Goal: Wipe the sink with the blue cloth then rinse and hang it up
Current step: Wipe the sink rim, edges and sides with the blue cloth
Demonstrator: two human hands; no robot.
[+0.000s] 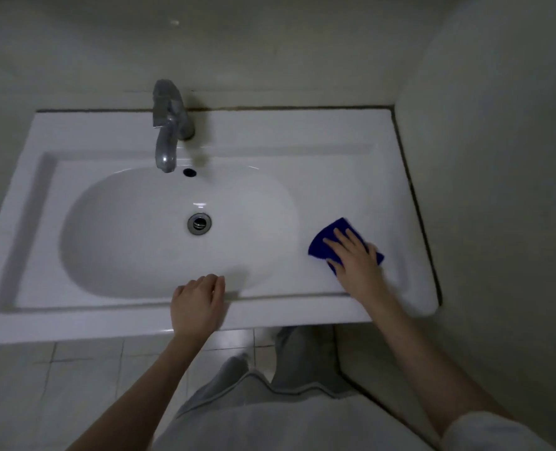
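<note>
— What are your fingers doing?

— On my right hand (356, 262) the fingers (341, 242) lie straight and spread, pressing the blue cloth (336, 230) flat onto the sink (335, 177) ledge, about three o'clock from the drain (199, 223). My left hand (196, 305) holds nothing; its fingers, loosely bent, rest on the front rim at six o'clock.

— How will the cloth handle?

— Soft, light and limp, I judge, and heavier and saggy once wet. Flat pressure suits wiping. To rinse it under the faucet (167, 125), at twelve o'clock, I'd gather a bunched edge and then wring. I see nowhere to hang it.
</note>
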